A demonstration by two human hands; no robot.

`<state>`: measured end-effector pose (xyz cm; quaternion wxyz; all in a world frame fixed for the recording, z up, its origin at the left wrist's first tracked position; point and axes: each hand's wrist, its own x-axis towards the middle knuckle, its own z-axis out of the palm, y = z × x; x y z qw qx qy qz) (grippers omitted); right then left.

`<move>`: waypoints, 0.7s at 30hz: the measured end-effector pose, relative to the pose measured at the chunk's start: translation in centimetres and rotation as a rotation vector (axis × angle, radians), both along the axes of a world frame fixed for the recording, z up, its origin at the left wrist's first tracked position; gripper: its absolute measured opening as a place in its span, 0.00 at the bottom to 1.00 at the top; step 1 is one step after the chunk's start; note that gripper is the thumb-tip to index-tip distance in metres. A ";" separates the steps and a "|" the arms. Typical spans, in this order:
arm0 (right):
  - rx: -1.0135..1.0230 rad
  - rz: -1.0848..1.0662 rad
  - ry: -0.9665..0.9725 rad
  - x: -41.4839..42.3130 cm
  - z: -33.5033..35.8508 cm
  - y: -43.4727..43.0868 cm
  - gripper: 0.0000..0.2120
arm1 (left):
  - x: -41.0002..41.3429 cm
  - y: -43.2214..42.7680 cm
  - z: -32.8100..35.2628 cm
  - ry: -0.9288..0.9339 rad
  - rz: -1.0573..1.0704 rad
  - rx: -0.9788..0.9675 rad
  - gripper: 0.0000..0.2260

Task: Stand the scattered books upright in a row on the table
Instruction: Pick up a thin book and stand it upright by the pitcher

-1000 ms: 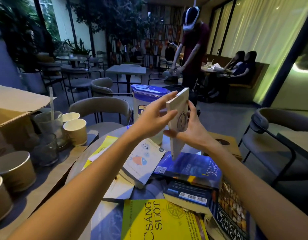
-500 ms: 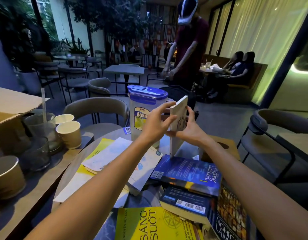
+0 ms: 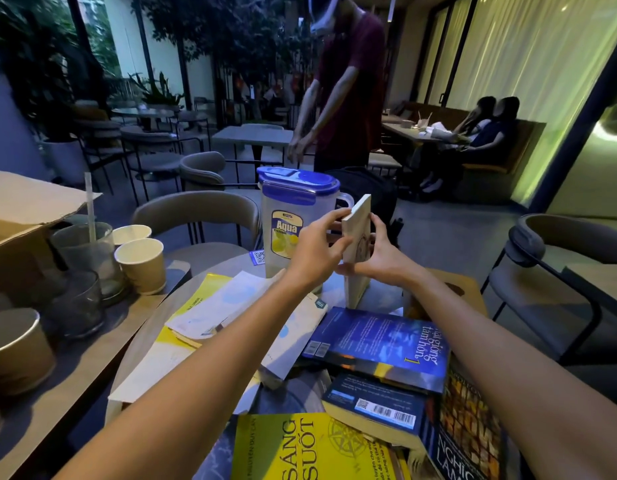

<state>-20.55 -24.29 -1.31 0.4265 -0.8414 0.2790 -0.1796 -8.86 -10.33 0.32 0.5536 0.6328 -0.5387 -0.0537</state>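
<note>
Progress: early. One pale paperback [image 3: 356,233] is upright at the far side of the table [image 3: 213,268], just right of the plastic pitcher [image 3: 289,223]. Left hand [image 3: 317,251] pinches its top corner; right hand [image 3: 379,259] clasps its cover. No row yet (foot contact with tabletop unclear). Remaining: glossy blue book [image 3: 379,344], yellow book [image 3: 300,448] and others, flat and overlapping. Covers slick, page block matte.
</note>
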 end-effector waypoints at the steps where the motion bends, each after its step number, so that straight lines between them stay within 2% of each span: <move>1: 0.006 0.003 0.001 -0.1 -0.1 0.0 0.65 | 0.1 0.0 -0.1 0.004 -0.007 -0.006 0.23; 11: -0.044 0.036 0.068 -0.5 0.2 0.2 0.62 | 0.1 0.5 -0.2 0.046 -0.038 -0.020 0.20; 15: -0.104 0.040 0.033 -0.8 0.9 1.3 0.59 | 0.5 0.8 -0.3 0.077 -0.026 -0.009 0.19; 19: -0.216 0.013 0.067 -1.7 1.6 2.3 0.55 | 0.9 1.9 -1.0 0.095 -0.044 0.030 0.14; 21: -0.260 0.018 0.095 -2.5 2.0 3.1 0.50 | 1.2 2.6 -1.7 0.056 -0.055 0.091 0.10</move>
